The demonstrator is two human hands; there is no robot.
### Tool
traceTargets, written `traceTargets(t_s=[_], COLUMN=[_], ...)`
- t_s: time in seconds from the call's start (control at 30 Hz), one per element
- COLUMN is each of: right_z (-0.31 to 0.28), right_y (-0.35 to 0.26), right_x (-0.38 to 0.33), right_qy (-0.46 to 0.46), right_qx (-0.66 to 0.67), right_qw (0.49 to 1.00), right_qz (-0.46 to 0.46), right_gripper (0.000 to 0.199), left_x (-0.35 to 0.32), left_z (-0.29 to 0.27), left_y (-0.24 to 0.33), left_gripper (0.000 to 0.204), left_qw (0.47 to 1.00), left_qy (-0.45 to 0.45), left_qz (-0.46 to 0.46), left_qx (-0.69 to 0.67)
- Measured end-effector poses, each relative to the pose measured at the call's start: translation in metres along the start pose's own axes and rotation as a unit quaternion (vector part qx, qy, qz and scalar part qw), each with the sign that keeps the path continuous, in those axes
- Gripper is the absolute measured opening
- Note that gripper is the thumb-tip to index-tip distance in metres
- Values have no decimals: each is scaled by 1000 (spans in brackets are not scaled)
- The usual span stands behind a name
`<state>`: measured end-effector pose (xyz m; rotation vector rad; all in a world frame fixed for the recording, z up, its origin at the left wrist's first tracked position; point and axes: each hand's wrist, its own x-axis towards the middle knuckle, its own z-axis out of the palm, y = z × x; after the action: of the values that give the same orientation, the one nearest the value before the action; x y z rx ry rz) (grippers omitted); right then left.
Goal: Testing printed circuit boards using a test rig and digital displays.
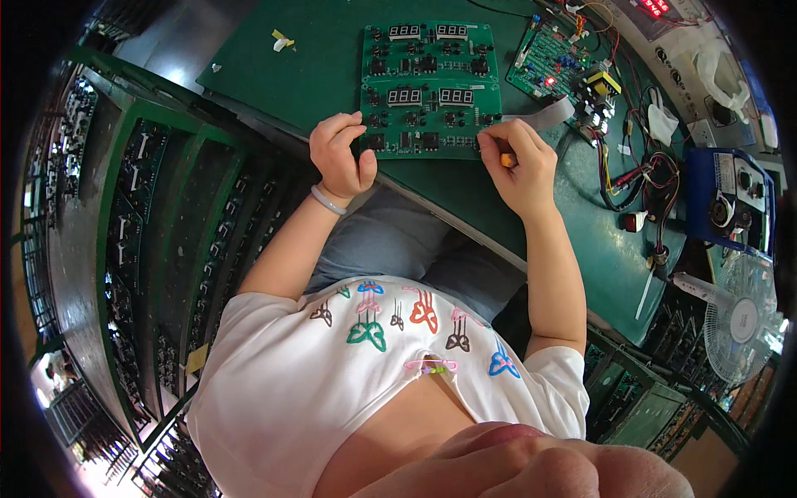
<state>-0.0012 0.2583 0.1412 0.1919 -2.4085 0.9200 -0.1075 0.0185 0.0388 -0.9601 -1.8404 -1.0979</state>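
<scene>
A green circuit board panel (432, 122) lies on the green tabletop, made of two matching boards joined one above the other. Each bears black three-digit displays and small black parts. My left hand (339, 156) is at the panel's near left corner, fingertips against its left edge, the thumb apart from the bent fingers. Closed at the near right corner, my right hand (525, 164) grips a small tool with an orange handle (508, 159); its working end is hidden by the fingers. A pale grey ribbon cable (550, 114) extends beyond that hand from the panel's right side.
Right of the panel stands another green board (548, 66) with a lit red light and tangled wires (635, 170). A blue-cased device (729, 199) and a fan (743, 319) are farther right. Racks of boards (137, 207) fill the left. Yellowish scraps (282, 41) lie far left.
</scene>
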Motion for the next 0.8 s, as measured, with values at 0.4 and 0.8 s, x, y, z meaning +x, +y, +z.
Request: traceTargets(t_s=[0.4,0.8], right_z=[1,1], right_y=[1,2], right_x=[-1,-2], right_qy=[8,6], right_qx=[1,8], right_qw=[1000,1000], right_qz=[-4,-1], right_gripper=[14,13], left_x=[3,2], left_z=[-1,-1], left_y=[2,2], left_gripper=[31,31], left_qw=[1000,999], left_qy=[-8,-4], left_qz=[19,23], left_qx=[18,32])
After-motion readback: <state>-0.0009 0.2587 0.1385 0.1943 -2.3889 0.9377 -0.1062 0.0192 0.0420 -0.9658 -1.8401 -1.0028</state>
